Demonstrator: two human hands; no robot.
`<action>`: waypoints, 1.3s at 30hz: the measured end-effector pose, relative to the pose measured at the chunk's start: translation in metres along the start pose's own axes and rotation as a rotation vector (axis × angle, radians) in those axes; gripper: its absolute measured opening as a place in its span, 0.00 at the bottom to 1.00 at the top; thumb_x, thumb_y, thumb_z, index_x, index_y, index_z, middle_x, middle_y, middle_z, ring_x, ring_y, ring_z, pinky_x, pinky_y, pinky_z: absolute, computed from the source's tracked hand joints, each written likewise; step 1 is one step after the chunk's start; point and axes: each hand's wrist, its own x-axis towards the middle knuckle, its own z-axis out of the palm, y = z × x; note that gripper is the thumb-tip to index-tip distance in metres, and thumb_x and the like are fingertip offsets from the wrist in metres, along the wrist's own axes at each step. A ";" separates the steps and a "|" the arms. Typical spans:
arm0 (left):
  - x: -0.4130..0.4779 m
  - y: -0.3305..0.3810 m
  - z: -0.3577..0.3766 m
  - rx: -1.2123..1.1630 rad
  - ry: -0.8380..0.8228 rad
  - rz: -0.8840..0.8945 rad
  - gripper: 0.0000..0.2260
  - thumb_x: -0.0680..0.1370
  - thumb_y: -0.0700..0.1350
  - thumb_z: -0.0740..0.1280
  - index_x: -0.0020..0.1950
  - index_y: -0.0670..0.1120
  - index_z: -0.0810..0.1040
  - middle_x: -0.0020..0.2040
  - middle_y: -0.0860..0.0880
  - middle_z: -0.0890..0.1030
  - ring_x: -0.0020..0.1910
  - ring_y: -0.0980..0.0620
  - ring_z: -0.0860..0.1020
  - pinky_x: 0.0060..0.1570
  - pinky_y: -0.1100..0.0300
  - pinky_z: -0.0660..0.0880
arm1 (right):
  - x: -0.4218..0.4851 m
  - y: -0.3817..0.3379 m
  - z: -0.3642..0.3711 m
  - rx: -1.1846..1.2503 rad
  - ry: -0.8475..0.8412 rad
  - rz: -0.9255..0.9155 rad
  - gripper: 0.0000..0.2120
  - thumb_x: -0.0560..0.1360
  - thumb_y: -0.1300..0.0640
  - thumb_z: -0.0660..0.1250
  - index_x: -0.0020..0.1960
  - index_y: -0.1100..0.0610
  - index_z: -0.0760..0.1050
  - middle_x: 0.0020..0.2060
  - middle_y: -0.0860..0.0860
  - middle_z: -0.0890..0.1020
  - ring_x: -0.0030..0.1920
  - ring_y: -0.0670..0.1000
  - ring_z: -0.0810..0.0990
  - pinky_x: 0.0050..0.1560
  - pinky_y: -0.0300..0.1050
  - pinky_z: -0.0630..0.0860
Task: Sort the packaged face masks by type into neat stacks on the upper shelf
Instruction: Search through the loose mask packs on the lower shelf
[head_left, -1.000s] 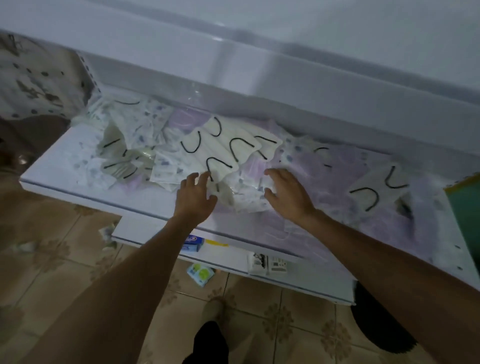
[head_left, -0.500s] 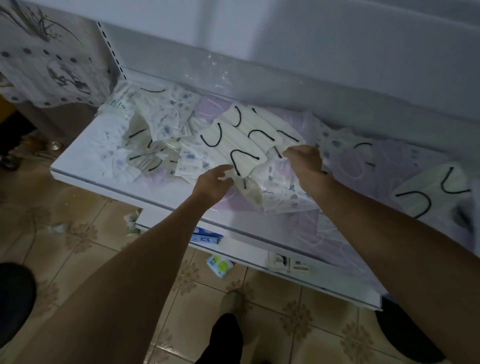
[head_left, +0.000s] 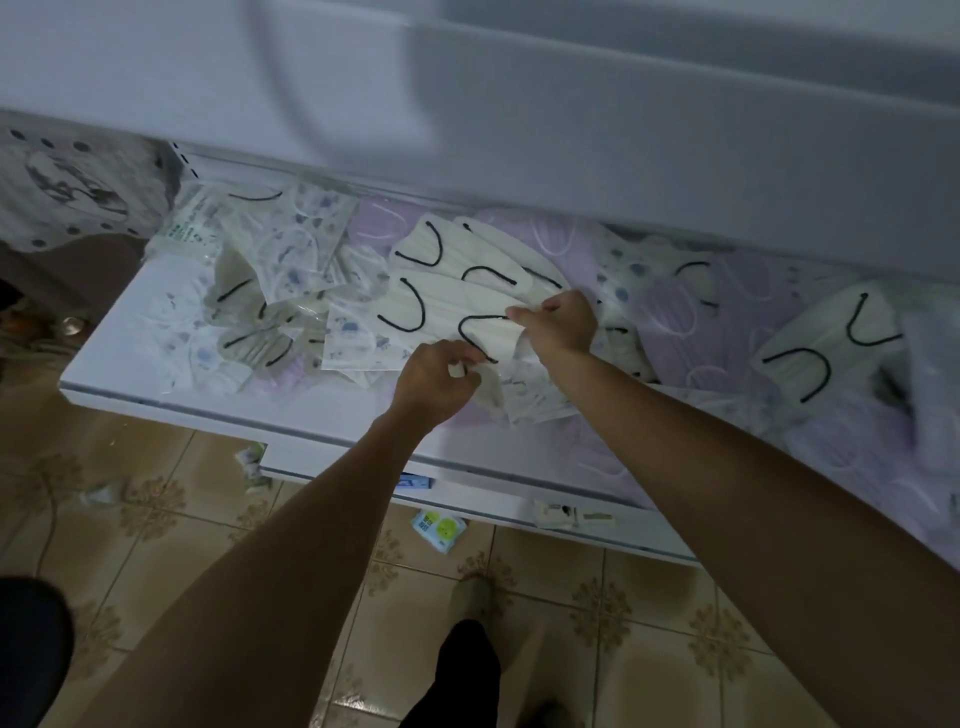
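Shelf: the flat white upper shelf (head_left: 171, 395) carries the whole stock in one loose spread, from its left end to the right edge of view. No squared stack is visible anywhere.
Item in hand: a fan of cream-white pleated masks with black ear loops in clear wrappers (head_left: 447, 291) lies mid-shelf, overlapping and partly gathered.
Left hand: the left hand (head_left: 434, 382) has its fingers curled and pinches the near edge of the fan.
Right hand: the right hand (head_left: 563, 325) pinches the fan's right edge between thumb and fingertips (whether the two hands share one wrapper or several cannot be told).
Other types: white masks with blue-grey print (head_left: 296, 244) are heaped toward the left. Lilac masks with pale loops (head_left: 737, 317) cover the right half. A stray pair of black-looped masks (head_left: 826, 348) sits far right, well apart from the fan, and more black loops show in the left heap.
Progress: judged early. One type is being collected, the types are mixed, and stacking is not yet begun.
Edges: the front lip is near the left hand. Lilac packets on the right appear to overhang it and could slide off. A small blue-and-green packet (head_left: 439, 527) lies on the tiled floor (head_left: 156, 519).
Room: bare shelf shows only at the front-left corner, the likeliest place for a first stack. The white panel above (head_left: 571, 130) overhangs the back and limits lift there.
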 end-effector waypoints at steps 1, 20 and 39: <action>0.001 0.000 -0.003 -0.010 -0.005 0.008 0.12 0.73 0.36 0.66 0.55 0.44 0.81 0.53 0.47 0.81 0.53 0.50 0.77 0.51 0.68 0.68 | 0.002 -0.003 0.002 0.041 0.013 0.032 0.17 0.67 0.62 0.76 0.44 0.58 0.68 0.48 0.56 0.74 0.48 0.54 0.77 0.48 0.45 0.75; -0.032 0.115 0.117 -1.010 -0.301 -0.780 0.09 0.76 0.48 0.66 0.48 0.43 0.71 0.39 0.44 0.73 0.35 0.50 0.72 0.43 0.55 0.72 | -0.030 0.050 -0.198 0.103 -0.119 0.314 0.15 0.71 0.67 0.67 0.57 0.64 0.75 0.42 0.55 0.73 0.36 0.50 0.73 0.30 0.40 0.74; -0.063 0.130 0.182 -0.898 0.082 -0.691 0.04 0.76 0.36 0.66 0.43 0.43 0.73 0.39 0.46 0.77 0.35 0.51 0.76 0.25 0.63 0.76 | 0.006 0.130 -0.314 -0.414 -0.053 -0.170 0.33 0.75 0.69 0.58 0.75 0.49 0.55 0.68 0.59 0.66 0.57 0.54 0.73 0.48 0.34 0.66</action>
